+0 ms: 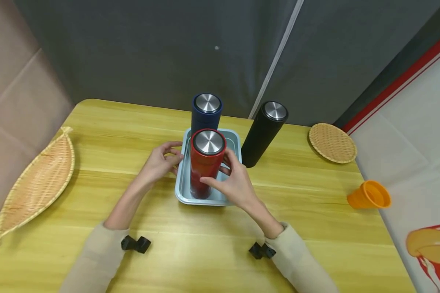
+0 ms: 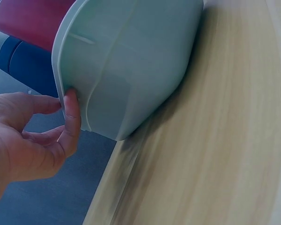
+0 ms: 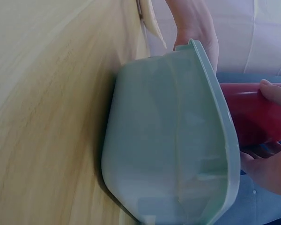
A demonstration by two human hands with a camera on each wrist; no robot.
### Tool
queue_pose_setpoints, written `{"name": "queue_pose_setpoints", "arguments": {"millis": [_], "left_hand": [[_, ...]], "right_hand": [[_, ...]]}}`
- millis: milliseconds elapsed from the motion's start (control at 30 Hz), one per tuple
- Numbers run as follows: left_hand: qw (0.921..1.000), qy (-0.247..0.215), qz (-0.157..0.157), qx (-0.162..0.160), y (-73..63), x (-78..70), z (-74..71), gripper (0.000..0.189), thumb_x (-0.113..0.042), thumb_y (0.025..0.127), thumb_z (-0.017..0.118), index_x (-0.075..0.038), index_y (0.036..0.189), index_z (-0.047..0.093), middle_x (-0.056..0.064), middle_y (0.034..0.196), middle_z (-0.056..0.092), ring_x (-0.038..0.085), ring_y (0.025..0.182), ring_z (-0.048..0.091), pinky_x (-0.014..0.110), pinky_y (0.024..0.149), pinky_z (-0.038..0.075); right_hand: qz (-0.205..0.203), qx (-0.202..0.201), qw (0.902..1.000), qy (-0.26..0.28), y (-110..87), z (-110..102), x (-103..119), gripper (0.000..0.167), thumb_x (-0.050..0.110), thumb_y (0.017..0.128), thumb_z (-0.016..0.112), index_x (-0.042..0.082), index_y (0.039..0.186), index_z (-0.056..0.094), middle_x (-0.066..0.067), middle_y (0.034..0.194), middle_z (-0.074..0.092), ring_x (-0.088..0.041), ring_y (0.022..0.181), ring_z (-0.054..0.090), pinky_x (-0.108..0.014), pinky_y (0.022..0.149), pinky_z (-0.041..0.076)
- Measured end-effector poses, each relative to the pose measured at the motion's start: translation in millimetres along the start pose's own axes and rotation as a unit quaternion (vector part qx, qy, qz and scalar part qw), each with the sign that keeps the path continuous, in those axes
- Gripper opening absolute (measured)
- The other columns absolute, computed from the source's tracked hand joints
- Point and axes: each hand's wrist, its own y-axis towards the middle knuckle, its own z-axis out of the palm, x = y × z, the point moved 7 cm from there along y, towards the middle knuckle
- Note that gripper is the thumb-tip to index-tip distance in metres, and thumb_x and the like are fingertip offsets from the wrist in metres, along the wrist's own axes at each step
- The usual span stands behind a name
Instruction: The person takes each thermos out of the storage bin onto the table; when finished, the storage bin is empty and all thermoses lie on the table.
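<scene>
A pale green-blue plastic bin (image 1: pixel 205 202) stands on the table, holding a red thermos flask (image 1: pixel 199 167) in front and a navy blue one (image 1: pixel 204 121) behind it. My left hand (image 1: pixel 160 163) pinches the bin's left rim, fingertips outside the wall in the left wrist view, where the hand (image 2: pixel 35 133) shows closely. My right hand (image 1: pixel 238 185) holds the red flask, thumb across its front and fingers on its far right side. In the right wrist view the red flask (image 3: pixel 246 112) rises above the bin's rim between thumb and fingers.
A black thermos flask (image 1: pixel 260 138) stands just right of the bin. Farther right are a round woven tray (image 1: pixel 333 143) and an orange cup (image 1: pixel 363 196). A leaf-shaped wicker basket (image 1: pixel 40 183) lies at the left table edge. A dark curtain (image 1: pixel 150 53) hangs behind the table (image 1: pixel 190 252).
</scene>
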Motion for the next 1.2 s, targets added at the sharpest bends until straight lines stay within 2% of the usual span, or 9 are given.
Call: {"name": "queue_pose_setpoints", "arguments": {"millis": [233, 467, 767, 1200], "left_hand": [[1.0000, -0.003, -0.004, 0.000, 1.0, 3.4, -0.4, 0.046, -0.004, 0.095, 0.055, 0.002, 0.139, 0.042, 0.021, 0.109, 0.050, 0.016, 0.068, 0.061, 0.032, 0.058, 0.059], [1.0000, -0.002, -0.009, -0.003, 0.0, 4.3, -3.1, 0.050, -0.004, 0.094, 0.058, 0.002, 0.140, 0.041, 0.021, 0.111, 0.050, 0.015, 0.066, 0.062, 0.033, 0.057, 0.059], [0.9997, 0.009, -0.022, 0.004, 3.0, 6.2, -3.8, 0.053, -0.008, 0.093, 0.062, 0.000, 0.142, 0.041, 0.022, 0.114, 0.050, 0.019, 0.069, 0.062, 0.035, 0.060, 0.060], [0.9996, 0.002, -0.026, 0.008, 4.5, 7.8, -4.0, 0.055, -0.008, 0.093, 0.063, 0.000, 0.142, 0.040, 0.023, 0.115, 0.050, 0.021, 0.069, 0.062, 0.038, 0.062, 0.060]], "right_hand": [[0.007, -0.005, 1.0000, -0.004, 0.5, -8, 4, 0.069, 0.008, 0.075, 0.083, 0.007, 0.134, 0.046, -0.006, 0.127, 0.057, -0.018, 0.115, 0.057, -0.037, 0.090, 0.054], [-0.042, -0.022, 0.9989, 0.001, 12.2, -30, 26, 0.070, 0.001, 0.074, 0.083, 0.004, 0.133, 0.047, -0.007, 0.126, 0.058, -0.018, 0.112, 0.058, -0.032, 0.088, 0.055], [-0.084, -0.059, 0.9947, -0.005, 20.2, -63, 52, 0.072, -0.009, 0.071, 0.081, -0.002, 0.134, 0.046, -0.009, 0.123, 0.059, -0.021, 0.108, 0.060, -0.034, 0.089, 0.055], [-0.065, -0.110, 0.9914, -0.028, 14.1, -103, 67, 0.066, -0.010, 0.074, 0.078, 0.002, 0.133, 0.050, -0.004, 0.121, 0.060, -0.025, 0.104, 0.059, -0.029, 0.087, 0.055]]}}
